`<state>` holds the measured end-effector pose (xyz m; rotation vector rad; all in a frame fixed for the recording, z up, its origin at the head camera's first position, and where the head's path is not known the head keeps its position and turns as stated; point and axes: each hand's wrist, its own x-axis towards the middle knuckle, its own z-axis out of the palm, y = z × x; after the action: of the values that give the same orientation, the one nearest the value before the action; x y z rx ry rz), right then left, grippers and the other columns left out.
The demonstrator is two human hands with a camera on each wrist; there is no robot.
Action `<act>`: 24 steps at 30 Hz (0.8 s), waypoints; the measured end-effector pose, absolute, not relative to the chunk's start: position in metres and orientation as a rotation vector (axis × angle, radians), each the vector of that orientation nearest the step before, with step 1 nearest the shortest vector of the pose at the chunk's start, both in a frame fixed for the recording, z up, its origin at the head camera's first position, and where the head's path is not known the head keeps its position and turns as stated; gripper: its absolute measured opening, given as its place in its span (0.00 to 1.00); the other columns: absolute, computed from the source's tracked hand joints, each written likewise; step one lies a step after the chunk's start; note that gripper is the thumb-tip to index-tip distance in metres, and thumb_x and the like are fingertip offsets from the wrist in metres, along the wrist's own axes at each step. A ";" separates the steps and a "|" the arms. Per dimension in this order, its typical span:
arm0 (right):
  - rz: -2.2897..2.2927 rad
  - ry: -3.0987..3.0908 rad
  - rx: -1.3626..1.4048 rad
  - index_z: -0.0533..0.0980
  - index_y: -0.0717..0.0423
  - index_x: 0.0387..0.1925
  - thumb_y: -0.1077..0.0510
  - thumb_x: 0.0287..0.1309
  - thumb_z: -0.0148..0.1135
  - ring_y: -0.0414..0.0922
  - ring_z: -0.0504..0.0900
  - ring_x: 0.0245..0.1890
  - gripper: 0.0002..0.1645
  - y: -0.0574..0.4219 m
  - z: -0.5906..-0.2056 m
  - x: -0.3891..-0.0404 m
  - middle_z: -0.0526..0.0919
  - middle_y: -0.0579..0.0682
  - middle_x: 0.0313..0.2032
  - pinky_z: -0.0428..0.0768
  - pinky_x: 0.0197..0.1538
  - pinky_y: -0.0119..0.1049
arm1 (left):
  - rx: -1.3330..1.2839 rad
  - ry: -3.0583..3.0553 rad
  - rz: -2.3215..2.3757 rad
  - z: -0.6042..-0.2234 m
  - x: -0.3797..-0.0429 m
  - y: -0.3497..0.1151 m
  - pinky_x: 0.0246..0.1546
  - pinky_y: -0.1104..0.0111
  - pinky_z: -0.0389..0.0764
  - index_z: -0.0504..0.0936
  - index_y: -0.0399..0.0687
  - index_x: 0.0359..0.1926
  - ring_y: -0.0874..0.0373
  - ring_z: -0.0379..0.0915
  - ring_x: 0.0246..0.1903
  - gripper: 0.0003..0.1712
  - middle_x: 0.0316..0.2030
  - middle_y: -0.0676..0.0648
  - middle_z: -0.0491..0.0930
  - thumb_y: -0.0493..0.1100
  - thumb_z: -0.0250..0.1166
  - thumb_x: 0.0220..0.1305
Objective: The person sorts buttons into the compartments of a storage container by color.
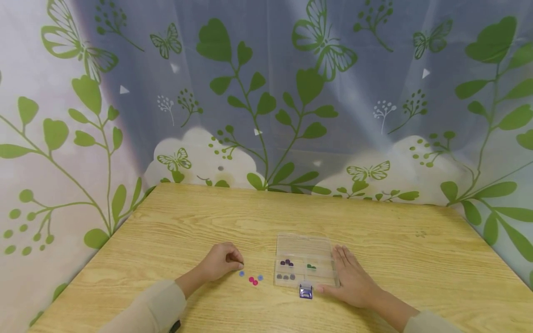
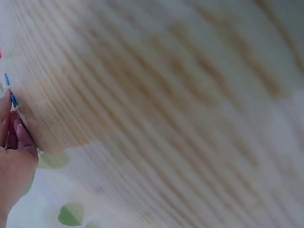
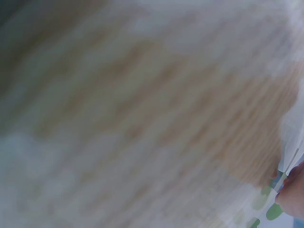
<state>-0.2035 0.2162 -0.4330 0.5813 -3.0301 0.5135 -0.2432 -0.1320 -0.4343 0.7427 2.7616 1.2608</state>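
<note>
My left hand (image 1: 221,262) is low over the table, with curled fingers and the thumb tip close together. A small dark piece seems pinched at the fingertips, mostly hidden. Just below them lies a blue disc (image 1: 242,274); a second blue disc and several pink discs (image 1: 253,280) lie to its right. The left wrist view has a blue disc (image 2: 13,99) close to the thumb. A clear plastic box (image 1: 306,283) stands open, holding dark purple pieces (image 1: 287,262), green pieces (image 1: 311,267) and grey pieces (image 1: 286,277). My right hand (image 1: 354,280), fingers extended, rests against its right side.
A blue-purple latch (image 1: 306,292) projects from the front of the box. The wood-grain table (image 1: 233,212) ends at a leaf-and-butterfly curtain (image 1: 266,92) at the back and sides.
</note>
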 end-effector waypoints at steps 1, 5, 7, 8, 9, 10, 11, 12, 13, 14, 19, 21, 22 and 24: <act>0.515 -3.030 0.581 0.50 0.75 0.65 0.25 0.50 0.52 0.66 0.46 0.69 0.64 0.216 -0.433 -0.204 0.50 0.72 0.67 0.50 0.68 0.58 | 0.737 2.760 1.264 -0.434 -0.243 -0.132 0.28 0.78 0.70 0.80 0.39 0.28 0.67 0.65 0.28 0.03 0.29 0.48 0.77 0.34 0.67 0.52; 0.527 -3.034 0.577 0.50 0.75 0.65 0.25 0.50 0.52 0.66 0.45 0.69 0.64 0.216 -0.433 -0.204 0.49 0.72 0.67 0.50 0.68 0.58 | 0.714 2.766 1.271 -0.434 -0.243 -0.131 0.27 0.78 0.70 0.79 0.40 0.26 0.66 0.65 0.27 0.05 0.28 0.49 0.76 0.36 0.67 0.53; 0.533 -3.036 0.576 0.50 0.75 0.65 0.26 0.50 0.52 0.66 0.45 0.69 0.64 0.216 -0.433 -0.203 0.49 0.72 0.68 0.50 0.68 0.58 | 0.705 2.780 1.263 -0.435 -0.244 -0.131 0.27 0.78 0.69 0.79 0.41 0.25 0.67 0.64 0.27 0.05 0.28 0.50 0.76 0.37 0.67 0.54; 0.534 -3.038 0.575 0.49 0.75 0.66 0.26 0.50 0.52 0.66 0.45 0.69 0.64 0.216 -0.433 -0.203 0.49 0.72 0.68 0.50 0.68 0.58 | 0.702 2.787 1.259 -0.436 -0.244 -0.131 0.27 0.78 0.69 0.79 0.41 0.25 0.67 0.64 0.27 0.06 0.28 0.50 0.76 0.37 0.66 0.55; 0.535 -3.039 0.575 0.49 0.75 0.66 0.25 0.50 0.52 0.66 0.45 0.69 0.64 0.216 -0.433 -0.204 0.49 0.71 0.68 0.50 0.68 0.58 | 0.700 2.791 1.256 -0.436 -0.244 -0.131 0.27 0.78 0.69 0.79 0.41 0.25 0.67 0.64 0.27 0.06 0.28 0.50 0.76 0.37 0.66 0.55; 0.535 -3.041 0.576 0.49 0.75 0.66 0.26 0.50 0.52 0.66 0.45 0.69 0.64 0.216 -0.433 -0.204 0.49 0.71 0.68 0.49 0.68 0.58 | 0.697 2.797 1.253 -0.436 -0.244 -0.131 0.27 0.78 0.69 0.79 0.41 0.25 0.67 0.64 0.27 0.06 0.28 0.50 0.76 0.37 0.65 0.56; 0.534 -3.040 0.575 0.49 0.75 0.66 0.26 0.50 0.52 0.66 0.45 0.69 0.64 0.217 -0.433 -0.204 0.49 0.71 0.68 0.49 0.68 0.58 | 0.695 2.801 1.250 -0.436 -0.244 -0.130 0.27 0.78 0.69 0.80 0.41 0.25 0.67 0.64 0.27 0.05 0.28 0.50 0.76 0.36 0.65 0.56; 0.532 -3.040 0.576 0.49 0.75 0.66 0.25 0.50 0.52 0.66 0.45 0.69 0.64 0.217 -0.433 -0.204 0.49 0.71 0.68 0.50 0.68 0.58 | 0.692 2.803 1.247 -0.436 -0.244 -0.130 0.27 0.78 0.69 0.80 0.41 0.25 0.67 0.64 0.27 0.05 0.28 0.50 0.76 0.36 0.64 0.57; 0.530 -3.038 0.577 0.49 0.75 0.66 0.25 0.50 0.52 0.66 0.45 0.69 0.64 0.217 -0.434 -0.204 0.49 0.72 0.68 0.50 0.68 0.58 | 0.692 2.802 1.246 -0.436 -0.244 -0.130 0.27 0.78 0.69 0.80 0.41 0.25 0.67 0.64 0.27 0.05 0.28 0.50 0.77 0.35 0.63 0.58; 0.529 -3.036 0.579 0.50 0.75 0.65 0.25 0.50 0.52 0.66 0.45 0.69 0.64 0.217 -0.434 -0.204 0.49 0.72 0.68 0.50 0.68 0.59 | 0.691 2.799 1.248 -0.436 -0.245 -0.130 0.27 0.78 0.69 0.80 0.41 0.26 0.67 0.64 0.27 0.05 0.29 0.50 0.77 0.35 0.63 0.58; 0.544 -3.043 0.564 0.49 0.75 0.66 0.25 0.49 0.52 0.66 0.44 0.69 0.65 0.217 -0.434 -0.204 0.49 0.71 0.68 0.49 0.69 0.58 | 0.699 2.783 1.254 -0.434 -0.244 -0.131 0.27 0.78 0.69 0.81 0.40 0.27 0.67 0.65 0.27 0.05 0.29 0.49 0.77 0.33 0.61 0.59; 0.546 -3.043 0.563 0.49 0.75 0.66 0.25 0.49 0.52 0.66 0.44 0.69 0.65 0.217 -0.435 -0.204 0.49 0.71 0.68 0.49 0.69 0.58 | 0.703 2.779 1.251 -0.433 -0.245 -0.131 0.28 0.78 0.70 0.81 0.39 0.28 0.66 0.65 0.28 0.05 0.29 0.48 0.78 0.33 0.61 0.59; 0.542 -3.042 0.564 0.49 0.75 0.66 0.25 0.49 0.52 0.66 0.44 0.69 0.65 0.217 -0.435 -0.204 0.49 0.71 0.68 0.49 0.69 0.58 | 0.705 2.781 1.245 -0.433 -0.245 -0.131 0.28 0.78 0.70 0.81 0.39 0.28 0.66 0.66 0.28 0.05 0.29 0.48 0.78 0.33 0.61 0.59; 0.536 -3.034 0.571 0.50 0.75 0.65 0.25 0.49 0.52 0.66 0.45 0.69 0.65 0.217 -0.435 -0.204 0.49 0.72 0.68 0.49 0.68 0.58 | 0.703 2.784 1.235 -0.431 -0.245 -0.131 0.28 0.77 0.70 0.81 0.39 0.27 0.66 0.66 0.28 0.05 0.29 0.48 0.78 0.33 0.60 0.59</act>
<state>-0.2044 0.2166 -0.4351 0.5706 -3.0344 0.5355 -0.2449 -0.1311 -0.4314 0.7025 2.7844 1.2347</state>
